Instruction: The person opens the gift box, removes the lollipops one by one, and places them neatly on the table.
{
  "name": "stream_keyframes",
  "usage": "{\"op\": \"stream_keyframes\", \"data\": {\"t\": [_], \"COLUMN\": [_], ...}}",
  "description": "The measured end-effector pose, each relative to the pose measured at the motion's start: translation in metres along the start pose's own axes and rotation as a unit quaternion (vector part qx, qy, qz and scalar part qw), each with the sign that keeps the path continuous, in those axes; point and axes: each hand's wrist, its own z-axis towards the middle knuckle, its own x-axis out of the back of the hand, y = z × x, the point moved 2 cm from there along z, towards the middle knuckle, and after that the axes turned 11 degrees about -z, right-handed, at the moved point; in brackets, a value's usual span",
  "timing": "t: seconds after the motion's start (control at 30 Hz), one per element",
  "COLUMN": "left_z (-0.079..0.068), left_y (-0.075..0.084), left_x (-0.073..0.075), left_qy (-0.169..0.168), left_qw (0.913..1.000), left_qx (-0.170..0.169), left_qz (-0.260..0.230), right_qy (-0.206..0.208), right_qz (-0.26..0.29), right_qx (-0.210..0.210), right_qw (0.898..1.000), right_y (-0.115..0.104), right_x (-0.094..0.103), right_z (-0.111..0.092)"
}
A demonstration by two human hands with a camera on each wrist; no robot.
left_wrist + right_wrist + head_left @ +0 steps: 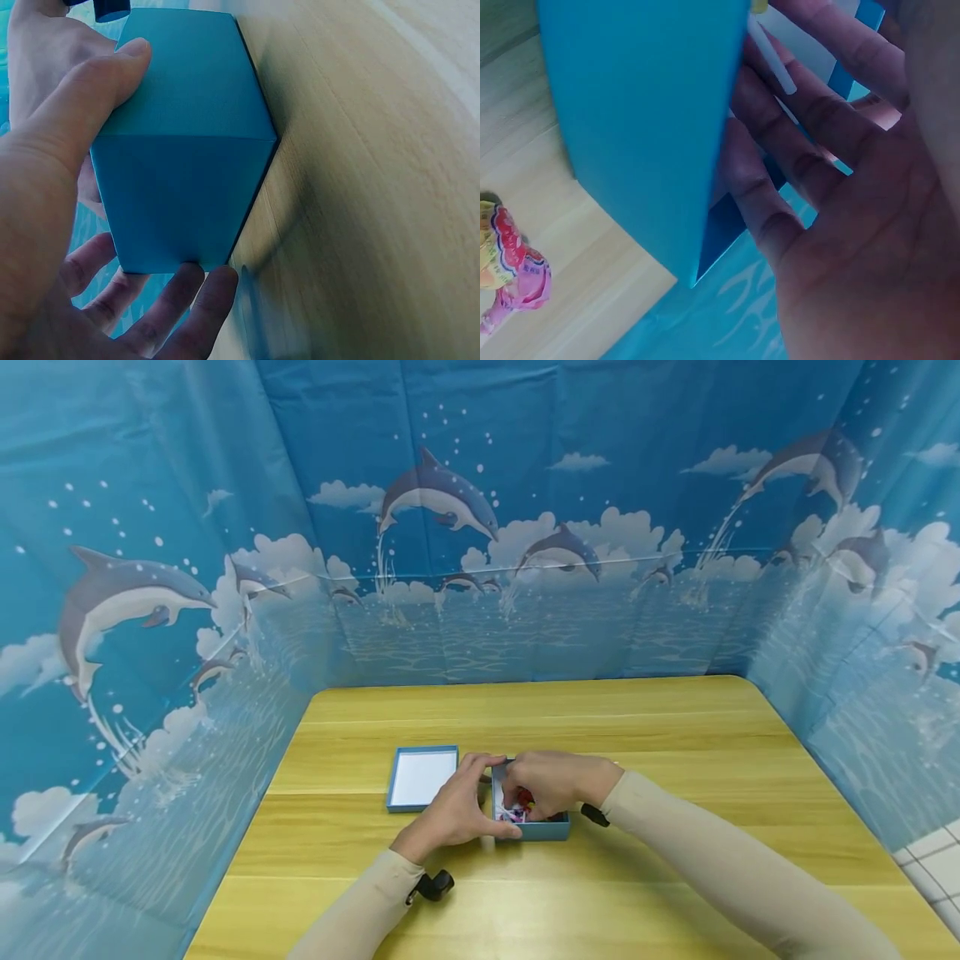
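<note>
A blue open-topped box point(544, 832) stands on the table, with colourful wrapped candies point(514, 814) inside. My left hand point(459, 806) grips its left end, thumb along the front wall and fingers spread across to the far side. In the left wrist view, the thumb presses one blue wall of the box point(180, 202) while fingertips touch the opposite edge. My right hand point(551, 781) reaches down into the box. The right wrist view shows its fingers inside beside a white lollipop stick point(776, 60); the box wall hides the fingertips, so any hold there is unclear.
Left of the box lies a blue-rimmed lid point(422, 779), its white inside facing up. Wrapped candies point(514, 262) lie on the table beside the box in the right wrist view. A dolphin-print curtain point(480, 635) surrounds the wooden table point(360, 718) at the back and sides.
</note>
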Motion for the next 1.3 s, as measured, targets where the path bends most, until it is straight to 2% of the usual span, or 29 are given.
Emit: {"op": "stream_keyframes", "data": {"t": [0.33, 0.7, 1.0, 1.3], "left_z": [0.0, 0.001, 0.0, -0.001], "left_y": [0.0, 0.0, 0.002, 0.002], "left_x": [-0.001, -0.001, -0.001, -0.001], "left_qy": [0.002, 0.005, 0.004, 0.007], "left_qw": [1.0, 0.9999, 0.9999, 0.9999], "left_qx": [0.001, 0.004, 0.007, 0.007], "left_qz": [0.005, 0.01, 0.01, 0.011], "right_qy": [-0.034, -0.003, 0.019, 0.029], "right_qz": [-0.011, -0.032, -0.012, -0.006], "right_qx": [-0.024, -0.065, -0.083, -0.064], "right_qw": [0.999, 0.997, 0.996, 0.998], "right_y": [0.002, 0.0, 0.001, 0.004], "right_x": [-0.001, -0.003, -0.001, 0.002], "right_z": [0.007, 0.005, -0.001, -0.006]}}
